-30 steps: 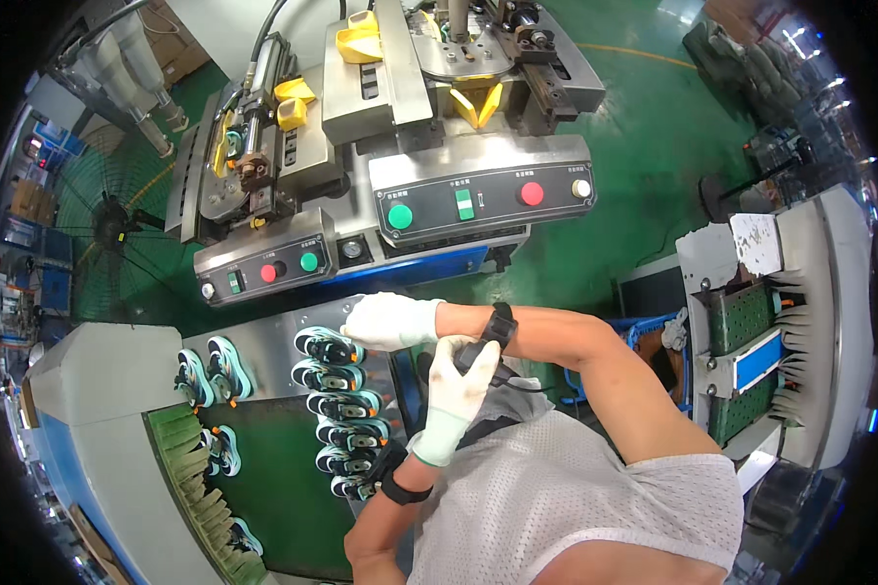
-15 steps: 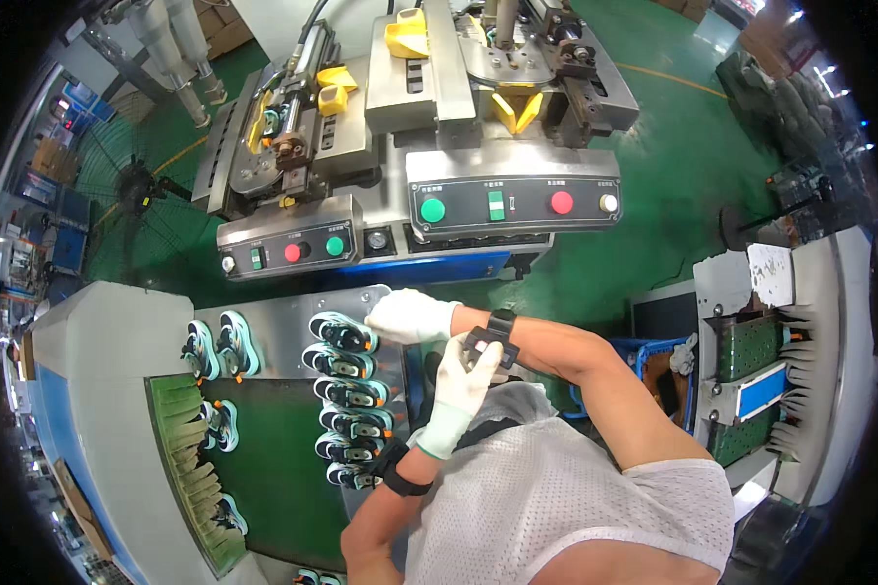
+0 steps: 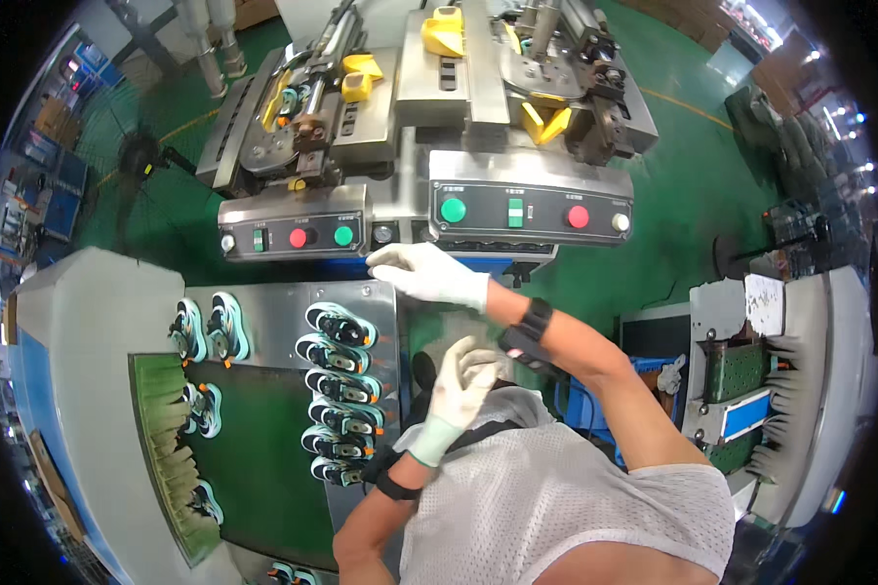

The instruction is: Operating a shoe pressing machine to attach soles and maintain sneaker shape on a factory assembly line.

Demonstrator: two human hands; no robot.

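Note:
My right hand [image 3: 427, 275], in a white glove, reaches over the corner of the metal tabletop [image 3: 273, 297], fingers stretched leftward and nothing in them. Just below those fingers begins a column of several teal-and-black shoes [image 3: 341, 327] with orange tabs. My left hand [image 3: 461, 390], also gloved, hovers in front of my body with loosely bent fingers apart, holding nothing. On my right wrist sits a black strap with a small black box [image 3: 525, 346]. A dark band circles my left wrist.
Ahead stands a machine with yellow pads [image 3: 444, 34] and two button panels [image 3: 529, 207]. More shoes [image 3: 227, 327] stand at the left, some by a bristle curtain [image 3: 171, 458] over a green belt [image 3: 263, 458]. To the right are a blue crate [image 3: 585, 414] and another bristled machine [image 3: 815, 390].
My left hand has let go of the small black box on my right wrist and drawn back. My right forearm has turned, its hand now higher and stretched out. The view has shifted slightly.

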